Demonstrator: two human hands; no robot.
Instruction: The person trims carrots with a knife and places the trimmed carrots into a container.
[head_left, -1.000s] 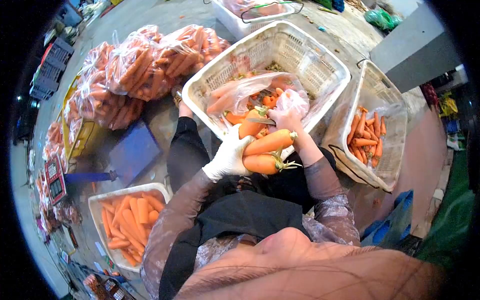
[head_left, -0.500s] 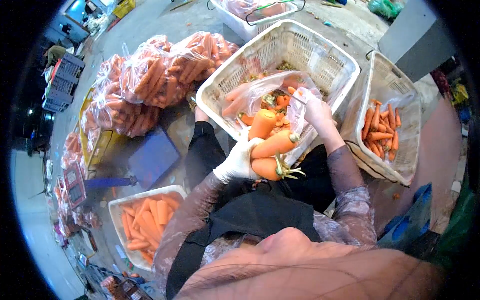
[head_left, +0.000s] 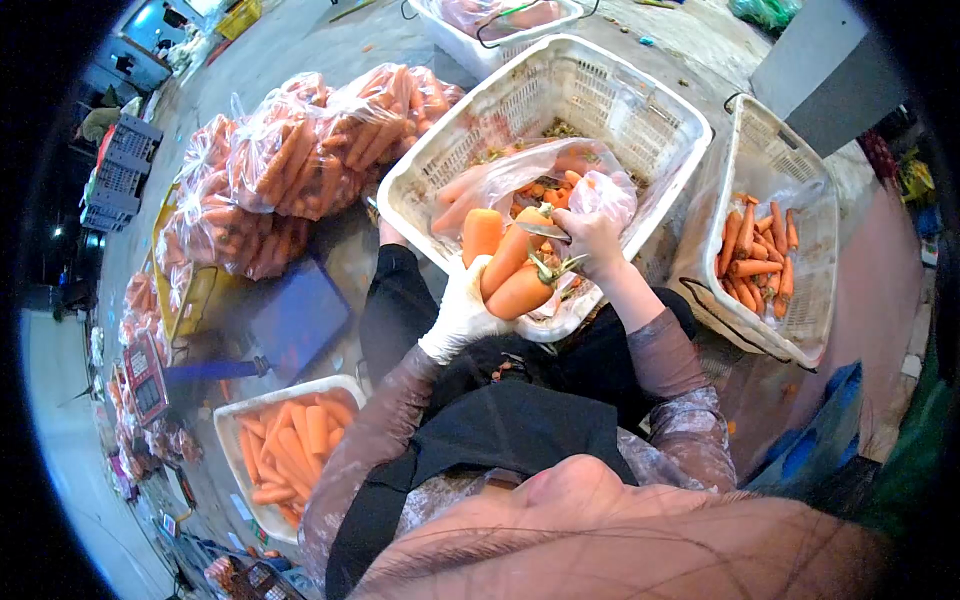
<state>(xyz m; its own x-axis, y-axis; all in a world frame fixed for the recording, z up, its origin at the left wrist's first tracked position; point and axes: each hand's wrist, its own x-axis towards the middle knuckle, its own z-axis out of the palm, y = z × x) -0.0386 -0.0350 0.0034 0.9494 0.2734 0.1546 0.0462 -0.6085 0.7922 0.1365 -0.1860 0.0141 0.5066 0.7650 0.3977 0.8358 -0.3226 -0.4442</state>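
My left hand (head_left: 464, 312), in a white glove, is closed around several thick carrots (head_left: 521, 291). One carrot (head_left: 483, 234) shows a smooth, cut-looking end; another has a pale green leafy stub. A knife (head_left: 546, 231) is in my bare right hand (head_left: 592, 240), its blade against the top end of the middle carrot. Beneath both hands is a large white plastic basket (head_left: 452, 110). Inside it lies a clear plastic bag (head_left: 612, 200) with carrots and orange cut pieces.
To the left, filled bags of carrots (head_left: 300, 150) are piled beside a blue panel (head_left: 300, 318). A smaller basket (head_left: 228, 412) of trimmed carrots stands at the lower left. At the right is another white basket (head_left: 826, 260) with thinner carrots. A grey pillar (head_left: 820, 75) rises behind it.
My right hand has moved from over the bag down and left, bringing the knife blade to the middle carrot. My left hand has turned the carrots more upright.
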